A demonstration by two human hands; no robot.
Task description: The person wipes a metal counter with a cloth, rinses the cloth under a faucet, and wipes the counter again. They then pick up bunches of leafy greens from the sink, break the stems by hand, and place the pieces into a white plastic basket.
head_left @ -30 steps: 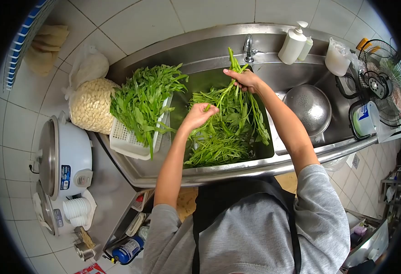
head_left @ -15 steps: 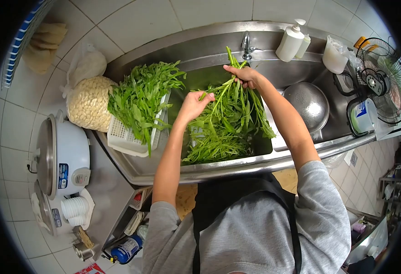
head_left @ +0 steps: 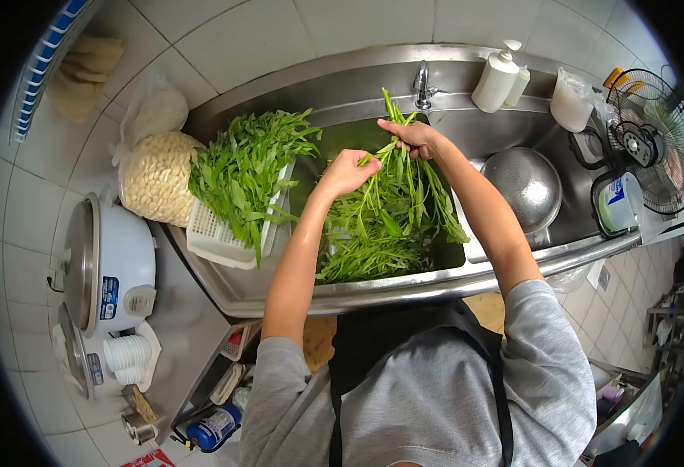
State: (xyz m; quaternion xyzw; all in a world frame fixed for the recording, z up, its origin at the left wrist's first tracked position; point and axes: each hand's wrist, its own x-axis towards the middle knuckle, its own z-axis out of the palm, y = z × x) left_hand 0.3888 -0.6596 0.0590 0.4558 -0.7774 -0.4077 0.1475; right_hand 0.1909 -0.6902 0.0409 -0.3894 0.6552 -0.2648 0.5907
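My right hand (head_left: 412, 138) is closed round a bunch of water spinach (head_left: 435, 194), its green stems sticking up past the thumb and its leaves hanging into the sink. Fingers pinched, my left hand (head_left: 346, 173) grips a green stem just left of that bunch. Beneath both hands, more loose water spinach (head_left: 373, 257) fills the left sink basin (head_left: 449, 257). To the left, a white perforated basket (head_left: 221, 233) holds a heaped pile of leafy greens (head_left: 248, 171).
An upturned metal bowl (head_left: 522, 187) lies in the right basin. Behind are a faucet (head_left: 422, 82) and a pump bottle (head_left: 496, 82). A fan (head_left: 649, 140) stands at right. On the left sit a bag of pale peeled cloves or beans (head_left: 157, 177) and a rice cooker (head_left: 128, 257).
My left hand has moved right, closer to my right hand. My right hand keeps hold of the bunch, nearly in place. The whole view has shifted slightly.
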